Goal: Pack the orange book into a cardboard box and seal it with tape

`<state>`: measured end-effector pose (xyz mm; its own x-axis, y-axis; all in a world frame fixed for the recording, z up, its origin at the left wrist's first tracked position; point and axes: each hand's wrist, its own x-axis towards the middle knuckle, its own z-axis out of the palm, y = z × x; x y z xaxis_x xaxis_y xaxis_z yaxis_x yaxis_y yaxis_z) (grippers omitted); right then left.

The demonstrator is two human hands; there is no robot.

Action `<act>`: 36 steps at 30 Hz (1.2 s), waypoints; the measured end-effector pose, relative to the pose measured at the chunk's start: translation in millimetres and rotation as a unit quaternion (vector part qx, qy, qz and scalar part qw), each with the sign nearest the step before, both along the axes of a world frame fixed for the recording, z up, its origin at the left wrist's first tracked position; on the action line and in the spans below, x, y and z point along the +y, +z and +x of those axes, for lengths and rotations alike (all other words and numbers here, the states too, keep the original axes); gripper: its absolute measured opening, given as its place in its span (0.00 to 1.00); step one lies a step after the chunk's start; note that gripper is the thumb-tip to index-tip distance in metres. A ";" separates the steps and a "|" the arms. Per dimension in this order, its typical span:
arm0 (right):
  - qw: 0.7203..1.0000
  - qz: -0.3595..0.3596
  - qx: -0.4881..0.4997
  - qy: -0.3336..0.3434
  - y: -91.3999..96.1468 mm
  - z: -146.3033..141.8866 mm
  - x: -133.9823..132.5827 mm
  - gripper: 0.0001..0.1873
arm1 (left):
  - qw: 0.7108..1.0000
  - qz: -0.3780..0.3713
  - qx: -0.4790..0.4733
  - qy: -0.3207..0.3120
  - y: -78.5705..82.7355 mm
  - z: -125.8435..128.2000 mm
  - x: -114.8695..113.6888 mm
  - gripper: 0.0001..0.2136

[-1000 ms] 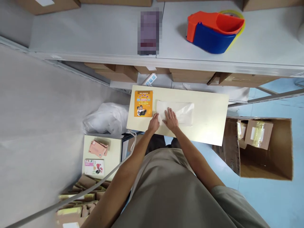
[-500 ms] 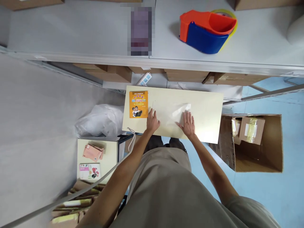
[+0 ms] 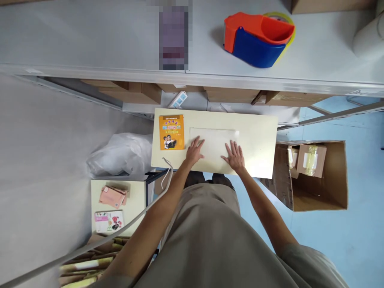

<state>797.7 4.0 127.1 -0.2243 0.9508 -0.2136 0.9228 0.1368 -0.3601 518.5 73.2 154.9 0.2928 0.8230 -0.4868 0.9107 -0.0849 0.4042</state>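
A pale table [image 3: 258, 136] is set before a grey shelf [image 3: 105, 44], on which a tape dispenser [image 3: 258, 42] is placed at right. On the table, a thin sheet [image 3: 214, 140] is laid flat, right of an orange book [image 3: 172, 138]. Its left part is touched by the left hand [image 3: 194, 153], its right part by the right hand [image 3: 235, 157]; both are placed apart, fingers spread.

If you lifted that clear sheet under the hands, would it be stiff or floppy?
Probably floppy and light: the clear sheet lies flat and looks so thin that the cream tabletop shows through. It might shift easily, since only the left hand and right hand appear to rest on it. Rolling seems unlikely, given its flat shape.
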 end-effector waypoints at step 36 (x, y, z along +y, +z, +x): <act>0.898 -0.208 0.338 -0.190 5.3 -264.7 85.6 0.35 | 0.829 -0.090 -0.301 0.462 40.4 -218.6 29.5 0.22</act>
<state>533.0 89.6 132.4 -0.1121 0.8550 -0.5064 0.4255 -0.4192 -0.8020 300.0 102.7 195.3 -0.1882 0.7617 -0.6201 0.1822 0.6475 0.7400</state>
